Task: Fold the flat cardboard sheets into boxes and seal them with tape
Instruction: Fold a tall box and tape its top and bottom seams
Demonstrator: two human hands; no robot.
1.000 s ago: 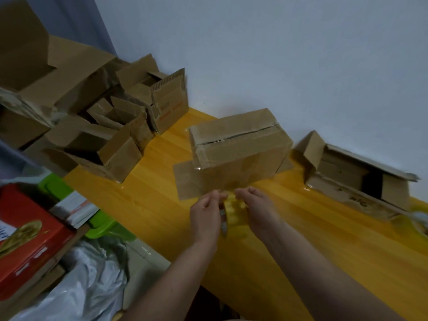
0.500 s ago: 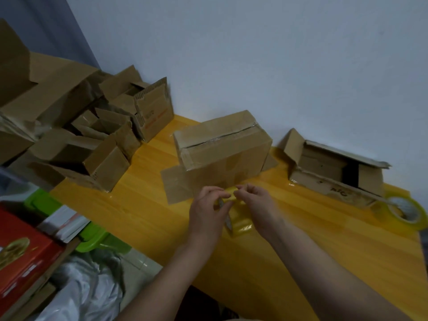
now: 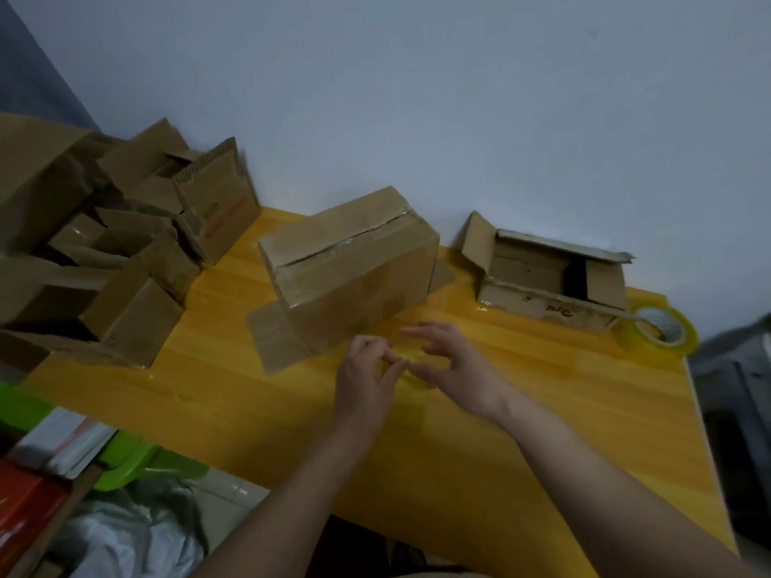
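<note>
Judging by layout, taped box (image 3: 350, 260) was formed, open box (image 3: 550, 281) beside it unsealed; left hand (image 3: 367, 377) pinched tape strip (image 3: 411, 394), right hand (image 3: 454, 365) open.

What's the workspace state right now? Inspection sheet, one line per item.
Surface: yellow wooden table, glossy.
Job's things: closed box mid-table, top seam taped; strip of clear tape between the hands; tape roll at far right edge.
Clutter: open box by the wall; pile of folded boxes at left.
Grips: left hand pinches the strip; right hand fingers spread, hold unclear.
Cables: nothing seen.
Surroundings: white wall; green bin below left.
</note>
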